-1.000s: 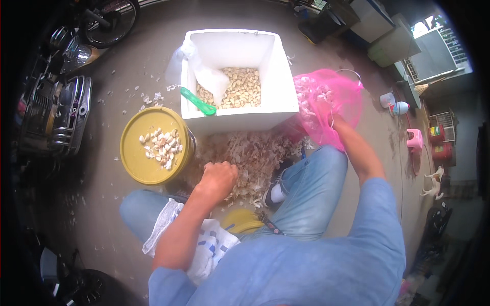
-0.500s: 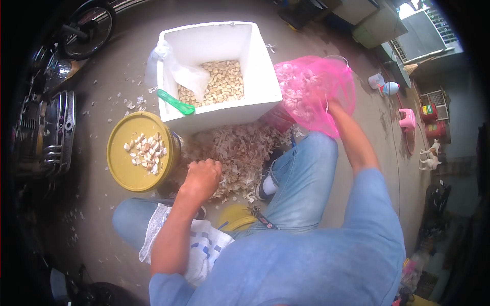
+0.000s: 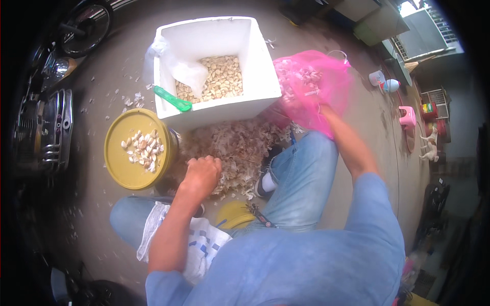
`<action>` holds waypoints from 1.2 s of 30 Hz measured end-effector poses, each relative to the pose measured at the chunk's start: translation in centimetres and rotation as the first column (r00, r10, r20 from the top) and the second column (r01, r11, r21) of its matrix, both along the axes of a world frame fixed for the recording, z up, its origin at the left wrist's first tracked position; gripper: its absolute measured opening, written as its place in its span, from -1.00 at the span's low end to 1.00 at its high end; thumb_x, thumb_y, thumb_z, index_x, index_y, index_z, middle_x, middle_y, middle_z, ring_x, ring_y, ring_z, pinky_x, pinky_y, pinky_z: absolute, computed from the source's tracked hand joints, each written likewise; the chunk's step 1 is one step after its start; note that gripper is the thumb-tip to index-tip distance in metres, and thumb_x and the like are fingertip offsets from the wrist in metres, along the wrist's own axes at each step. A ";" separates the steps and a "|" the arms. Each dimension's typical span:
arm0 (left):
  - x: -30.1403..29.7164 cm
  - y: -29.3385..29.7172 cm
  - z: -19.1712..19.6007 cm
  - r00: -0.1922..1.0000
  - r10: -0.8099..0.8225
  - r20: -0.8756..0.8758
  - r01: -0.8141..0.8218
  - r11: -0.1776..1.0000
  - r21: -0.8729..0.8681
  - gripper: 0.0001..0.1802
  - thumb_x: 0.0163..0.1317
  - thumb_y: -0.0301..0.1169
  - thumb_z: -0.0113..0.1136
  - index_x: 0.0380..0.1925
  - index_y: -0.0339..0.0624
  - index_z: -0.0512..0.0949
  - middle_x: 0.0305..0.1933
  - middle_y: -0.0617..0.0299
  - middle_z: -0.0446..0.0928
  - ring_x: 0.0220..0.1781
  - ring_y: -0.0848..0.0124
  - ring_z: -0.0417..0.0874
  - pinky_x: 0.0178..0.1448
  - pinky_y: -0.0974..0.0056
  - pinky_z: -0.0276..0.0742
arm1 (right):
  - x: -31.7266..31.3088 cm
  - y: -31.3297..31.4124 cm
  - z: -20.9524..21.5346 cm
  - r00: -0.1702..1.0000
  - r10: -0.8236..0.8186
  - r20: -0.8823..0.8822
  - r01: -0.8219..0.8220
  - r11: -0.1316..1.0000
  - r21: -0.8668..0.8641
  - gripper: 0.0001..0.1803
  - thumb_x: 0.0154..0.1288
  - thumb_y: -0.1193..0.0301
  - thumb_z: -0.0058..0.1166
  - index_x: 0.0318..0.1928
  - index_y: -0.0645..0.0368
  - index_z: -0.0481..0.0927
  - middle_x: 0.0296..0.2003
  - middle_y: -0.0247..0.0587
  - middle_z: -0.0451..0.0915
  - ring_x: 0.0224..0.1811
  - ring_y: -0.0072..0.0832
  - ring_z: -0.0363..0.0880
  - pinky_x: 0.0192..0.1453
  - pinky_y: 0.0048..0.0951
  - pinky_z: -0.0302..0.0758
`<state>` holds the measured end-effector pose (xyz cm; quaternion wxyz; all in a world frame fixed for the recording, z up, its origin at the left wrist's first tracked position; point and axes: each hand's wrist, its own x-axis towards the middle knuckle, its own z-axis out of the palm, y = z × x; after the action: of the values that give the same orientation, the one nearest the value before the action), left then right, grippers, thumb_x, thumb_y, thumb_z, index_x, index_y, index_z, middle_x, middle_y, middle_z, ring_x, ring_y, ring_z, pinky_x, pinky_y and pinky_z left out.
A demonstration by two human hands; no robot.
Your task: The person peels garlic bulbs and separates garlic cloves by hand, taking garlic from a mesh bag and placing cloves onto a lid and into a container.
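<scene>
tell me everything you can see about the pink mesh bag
The pink mesh bag is a translucent net sack, slumped and crumpled on the concrete floor beside the white foam box, against its right wall. Pale garlic pieces show through the netting. The right hand reaches into its near edge, mostly hidden by mesh. Its lower edge lies near the pile of skins.

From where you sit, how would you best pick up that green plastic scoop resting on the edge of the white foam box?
Probably by the handle of the green plastic scoop, coming from the left. That slim end pokes out over the near-left rim of the white foam box, free of the peeled cloves, so fingers could likely close around it from above.
</scene>
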<state>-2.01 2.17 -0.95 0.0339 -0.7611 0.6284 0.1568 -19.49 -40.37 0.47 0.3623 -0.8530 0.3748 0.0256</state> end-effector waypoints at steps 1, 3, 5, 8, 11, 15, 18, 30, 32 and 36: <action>0.0 0.1 -0.1 0.998 0.014 -0.069 -0.014 1.000 0.014 -0.79 0.38 -0.35 0.05 -0.16 -0.20 0.60 -0.19 0.04 0.66 -0.16 0.10 0.77 -0.07 -0.08 0.62 | 2.0 0.8 0.1 1.000 -0.007 0.031 0.007 1.000 0.013 -0.42 0.11 0.31 0.24 0.18 0.21 0.62 0.00 0.19 0.71 0.02 0.05 0.72 0.13 -0.12 0.63; 0.0 0.1 0.1 0.991 0.039 -0.131 -0.036 0.999 0.026 -0.78 0.38 -0.35 0.05 -0.15 -0.20 0.61 -0.19 0.05 0.67 -0.16 0.11 0.77 -0.06 -0.10 0.63 | 3.6 1.5 1.0 0.995 -0.012 0.095 0.008 0.999 0.040 -0.42 0.10 0.31 0.25 0.19 0.20 0.62 0.00 0.18 0.71 0.01 0.04 0.73 0.13 -0.12 0.63; 0.1 -0.2 0.4 0.985 0.068 -0.156 -0.048 0.990 0.130 -0.65 0.40 -0.17 0.21 -0.02 -0.20 0.58 -0.08 0.01 0.65 -0.04 0.06 0.73 0.00 -0.03 0.59 | 3.5 1.9 2.4 0.987 -0.014 0.161 0.003 0.998 0.065 -0.41 0.10 0.31 0.26 0.19 0.20 0.62 -0.01 0.18 0.72 0.00 0.04 0.73 0.13 -0.12 0.63; 0.1 -0.1 0.3 0.997 0.061 -0.046 -0.055 0.991 0.119 -0.64 0.38 -0.16 0.23 -0.02 -0.22 0.58 -0.09 -0.01 0.65 -0.04 0.04 0.73 0.01 -0.04 0.59 | 4.0 2.6 3.7 0.974 -0.014 0.227 -0.006 0.996 0.088 -0.40 0.09 0.31 0.26 0.20 0.20 0.61 -0.01 0.17 0.72 -0.01 0.03 0.73 0.12 -0.12 0.63; 0.4 -0.6 1.0 0.996 0.072 -0.053 -0.061 0.983 0.172 -0.64 0.38 -0.17 0.24 -0.03 -0.23 0.58 -0.08 -0.03 0.65 -0.03 0.01 0.73 0.04 -0.06 0.60 | 5.6 3.3 2.9 0.971 -0.026 0.236 0.001 0.994 0.107 -0.40 0.09 0.32 0.27 0.20 0.19 0.61 -0.02 0.15 0.72 -0.02 0.01 0.73 0.11 -0.13 0.63; 0.2 -0.7 1.0 0.984 0.076 -0.159 -0.055 0.990 0.130 -0.65 0.39 -0.18 0.23 -0.03 -0.23 0.58 -0.07 -0.04 0.65 -0.01 0.02 0.73 0.04 -0.06 0.63 | 5.2 3.9 2.5 0.964 -0.044 0.263 0.008 0.990 0.137 -0.39 0.08 0.33 0.28 0.20 0.19 0.61 -0.03 0.12 0.72 -0.03 -0.02 0.73 0.10 -0.15 0.63; 0.1 -0.6 0.8 0.977 0.093 -0.193 -0.061 0.984 0.168 -0.65 0.39 -0.18 0.23 -0.03 -0.23 0.58 -0.06 -0.05 0.65 0.00 0.01 0.73 0.02 -0.07 0.64 | 5.0 4.1 2.1 0.958 -0.056 0.280 0.012 0.987 0.158 -0.39 0.07 0.34 0.29 0.20 0.18 0.60 -0.04 0.09 0.73 -0.04 -0.04 0.73 0.09 -0.16 0.63; 0.2 -0.8 0.8 0.984 0.093 -0.150 -0.067 0.984 0.166 -0.62 0.36 -0.18 0.27 -0.02 -0.24 0.58 -0.04 -0.06 0.64 0.01 0.00 0.73 0.01 -0.06 0.66 | -2.1 0.7 3.1 0.943 -0.106 0.317 0.030 0.971 0.237 -0.38 0.06 0.37 0.32 0.21 0.17 0.59 -0.06 0.00 0.73 -0.08 -0.13 0.73 0.05 -0.21 0.63; 0.3 -0.6 0.3 0.983 0.087 -0.159 -0.067 0.989 0.130 -0.63 0.36 -0.17 0.26 -0.03 -0.25 0.59 -0.05 -0.07 0.64 -0.01 -0.01 0.73 0.01 -0.06 0.66 | -0.3 2.2 2.0 0.939 -0.111 0.325 0.031 0.970 0.241 -0.38 0.05 0.38 0.32 0.21 0.17 0.59 -0.07 -0.01 0.73 -0.09 -0.15 0.73 0.05 -0.22 0.63; 0.5 0.1 0.4 0.982 0.117 -0.146 -0.094 0.983 0.156 -0.63 0.37 -0.17 0.26 -0.05 -0.25 0.59 -0.06 -0.08 0.64 -0.03 -0.01 0.74 0.01 -0.07 0.66 | -2.7 1.7 2.6 0.933 -0.106 0.344 0.013 0.965 0.263 -0.37 0.05 0.39 0.33 0.21 0.16 0.59 -0.08 -0.04 0.73 -0.10 -0.18 0.73 0.03 -0.24 0.63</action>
<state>-1.51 2.23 -0.60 0.0335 -0.7743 0.5745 0.2633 -22.23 -38.68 3.03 0.5316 -0.7777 0.3227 -0.0916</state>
